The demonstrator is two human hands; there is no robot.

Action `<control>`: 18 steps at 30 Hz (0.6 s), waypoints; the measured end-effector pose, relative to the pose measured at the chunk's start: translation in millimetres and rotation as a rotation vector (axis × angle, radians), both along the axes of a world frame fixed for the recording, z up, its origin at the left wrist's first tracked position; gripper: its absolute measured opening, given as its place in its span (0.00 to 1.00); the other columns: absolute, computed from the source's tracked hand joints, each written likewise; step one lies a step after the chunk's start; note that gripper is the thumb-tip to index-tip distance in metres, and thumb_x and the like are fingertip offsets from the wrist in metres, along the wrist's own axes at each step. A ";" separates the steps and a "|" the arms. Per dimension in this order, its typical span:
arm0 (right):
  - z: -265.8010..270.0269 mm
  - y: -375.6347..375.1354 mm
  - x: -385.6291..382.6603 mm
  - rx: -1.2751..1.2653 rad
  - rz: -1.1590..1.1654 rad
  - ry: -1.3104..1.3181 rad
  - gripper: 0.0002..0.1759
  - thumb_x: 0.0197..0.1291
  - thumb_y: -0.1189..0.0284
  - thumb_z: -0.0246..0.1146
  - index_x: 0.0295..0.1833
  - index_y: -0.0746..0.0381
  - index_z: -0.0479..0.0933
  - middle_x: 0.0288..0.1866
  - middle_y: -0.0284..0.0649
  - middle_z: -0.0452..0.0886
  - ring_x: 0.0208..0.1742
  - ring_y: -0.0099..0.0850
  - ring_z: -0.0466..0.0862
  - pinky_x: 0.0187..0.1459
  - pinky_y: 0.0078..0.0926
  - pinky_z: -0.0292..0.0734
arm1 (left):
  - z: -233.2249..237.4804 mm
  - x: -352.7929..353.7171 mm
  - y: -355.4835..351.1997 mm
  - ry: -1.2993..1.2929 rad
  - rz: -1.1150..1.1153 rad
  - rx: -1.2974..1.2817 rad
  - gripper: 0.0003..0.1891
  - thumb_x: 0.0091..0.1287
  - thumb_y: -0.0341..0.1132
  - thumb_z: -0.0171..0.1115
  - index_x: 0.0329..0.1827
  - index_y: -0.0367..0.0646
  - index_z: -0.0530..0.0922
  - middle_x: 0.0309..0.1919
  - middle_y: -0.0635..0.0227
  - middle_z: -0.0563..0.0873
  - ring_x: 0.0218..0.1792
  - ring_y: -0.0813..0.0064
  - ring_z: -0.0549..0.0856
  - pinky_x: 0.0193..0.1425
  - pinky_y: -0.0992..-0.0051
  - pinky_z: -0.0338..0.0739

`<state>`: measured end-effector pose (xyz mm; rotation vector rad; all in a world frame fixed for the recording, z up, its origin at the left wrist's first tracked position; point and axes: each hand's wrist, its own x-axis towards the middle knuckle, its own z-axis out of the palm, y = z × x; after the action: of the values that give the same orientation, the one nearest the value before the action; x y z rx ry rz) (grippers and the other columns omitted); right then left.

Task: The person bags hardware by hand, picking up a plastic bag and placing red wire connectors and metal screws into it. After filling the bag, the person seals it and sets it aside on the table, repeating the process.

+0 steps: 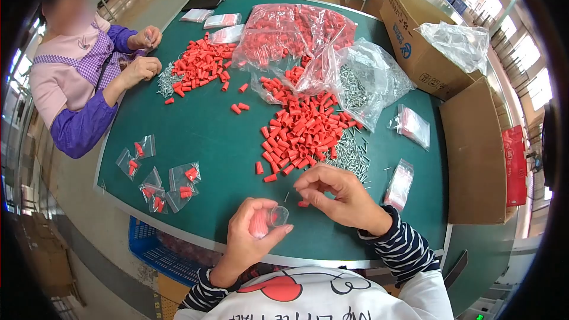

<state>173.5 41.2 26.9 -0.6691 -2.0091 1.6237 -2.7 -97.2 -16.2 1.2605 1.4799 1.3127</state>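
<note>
My left hand (246, 240) is wrapped round a small clear zip bag (277, 216), whose round mouth gapes toward my right hand; pink-red striping shows on the plastic by the palm. With thumb and fingers pinched, my right hand (347, 201) holds a red plastic cone-shaped cap (303, 204). A thin silver screw (287, 197) shows between the two hands, near the right fingertips. Just beyond them lies a heap of red caps (305, 133), with a pile of silver screws (354, 157) at its right side.
Large clear bags of red caps (296, 29) and screws (367, 77) lie farther back. Filled small bags (182, 192) sit at left; bundles of flat bags (399, 185) at right. Cardboard boxes (474, 148) line the right edge. Another person (77, 83) works at the left side.
</note>
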 end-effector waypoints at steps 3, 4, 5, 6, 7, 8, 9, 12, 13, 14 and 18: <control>-3.5 -0.7 1.6 0.292 -0.004 -0.112 0.11 0.58 0.82 0.65 0.47 0.66 0.79 0.41 0.42 0.79 0.38 0.33 0.84 0.38 0.27 0.80 | -0.1 -2.3 -1.2 -0.042 -0.008 0.062 0.27 0.50 0.19 0.77 0.53 0.36 0.74 0.42 0.69 0.77 0.42 0.80 0.81 0.49 0.78 0.77; -5.3 -2.5 1.8 0.380 -0.002 -0.125 0.11 0.57 0.82 0.65 0.47 0.66 0.78 0.40 0.43 0.79 0.37 0.37 0.84 0.37 0.30 0.80 | -0.6 -3.5 -1.7 -0.048 -0.013 0.090 0.27 0.50 0.19 0.77 0.53 0.36 0.74 0.41 0.69 0.76 0.42 0.80 0.80 0.48 0.78 0.77; -8.0 -4.2 2.1 0.438 0.007 -0.166 0.11 0.57 0.80 0.66 0.46 0.66 0.79 0.39 0.44 0.79 0.37 0.39 0.83 0.37 0.31 0.80 | 0.1 -4.2 -1.9 -0.025 -0.001 0.094 0.27 0.50 0.21 0.78 0.52 0.37 0.75 0.40 0.68 0.78 0.41 0.77 0.81 0.47 0.76 0.77; -11.5 -6.1 2.2 0.496 0.016 -0.207 0.11 0.57 0.79 0.67 0.46 0.66 0.79 0.39 0.44 0.78 0.37 0.41 0.83 0.37 0.32 0.80 | 1.5 -4.9 -2.3 -0.001 0.012 0.097 0.26 0.49 0.22 0.79 0.51 0.38 0.76 0.39 0.66 0.79 0.40 0.75 0.81 0.45 0.75 0.77; -15.2 -7.8 2.2 0.554 0.026 -0.247 0.11 0.57 0.77 0.67 0.46 0.66 0.79 0.39 0.45 0.78 0.37 0.43 0.83 0.37 0.34 0.80 | 2.1 -5.8 -2.7 0.023 0.025 0.101 0.26 0.49 0.24 0.79 0.51 0.39 0.77 0.38 0.64 0.80 0.39 0.73 0.82 0.44 0.74 0.77; -19.4 -9.1 1.9 0.618 0.031 -0.272 0.12 0.56 0.77 0.68 0.46 0.65 0.79 0.40 0.44 0.78 0.38 0.42 0.83 0.37 0.34 0.80 | 1.2 -6.9 -3.3 0.039 0.005 0.090 0.27 0.49 0.22 0.79 0.52 0.38 0.76 0.39 0.65 0.78 0.39 0.75 0.81 0.45 0.75 0.77; -23.6 -9.9 1.5 0.683 0.036 -0.296 0.12 0.55 0.76 0.69 0.46 0.65 0.79 0.41 0.43 0.79 0.39 0.42 0.83 0.37 0.33 0.80 | -0.5 -8.0 -3.7 0.054 -0.013 0.080 0.27 0.49 0.21 0.79 0.52 0.37 0.75 0.40 0.67 0.77 0.40 0.76 0.81 0.46 0.76 0.77; -21.7 -9.8 0.9 0.667 0.030 -0.323 0.11 0.55 0.77 0.69 0.45 0.64 0.79 0.42 0.42 0.79 0.39 0.41 0.83 0.38 0.34 0.80 | -4.0 -6.3 -3.3 0.034 -0.013 0.057 0.28 0.49 0.20 0.78 0.53 0.36 0.74 0.42 0.67 0.76 0.42 0.78 0.81 0.48 0.77 0.77; -16.7 -9.3 -0.4 0.628 0.026 -0.324 0.11 0.55 0.77 0.69 0.44 0.64 0.79 0.42 0.42 0.79 0.39 0.41 0.83 0.39 0.34 0.81 | -4.7 -5.1 -2.9 0.016 -0.003 0.051 0.29 0.49 0.20 0.79 0.53 0.36 0.74 0.42 0.67 0.77 0.42 0.78 0.81 0.48 0.77 0.77; -10.7 -9.5 -0.9 0.583 0.046 -0.246 0.11 0.56 0.78 0.69 0.45 0.65 0.79 0.42 0.42 0.79 0.39 0.41 0.83 0.39 0.34 0.81 | -4.6 -4.8 -2.5 0.050 -0.001 0.051 0.28 0.49 0.20 0.79 0.53 0.36 0.74 0.43 0.67 0.77 0.42 0.77 0.81 0.49 0.76 0.77; 17.9 -19.2 -5.2 0.517 0.118 -0.055 0.14 0.56 0.80 0.69 0.49 0.65 0.79 0.44 0.43 0.79 0.41 0.42 0.83 0.42 0.34 0.81 | -2.2 -1.6 0.0 0.122 0.002 0.075 0.28 0.49 0.21 0.79 0.53 0.35 0.74 0.44 0.65 0.78 0.42 0.77 0.82 0.49 0.76 0.77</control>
<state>168.3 21.9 44.7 -0.4083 -2.4104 1.0721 -4.3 -97.2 -18.4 1.4098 1.5279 1.3235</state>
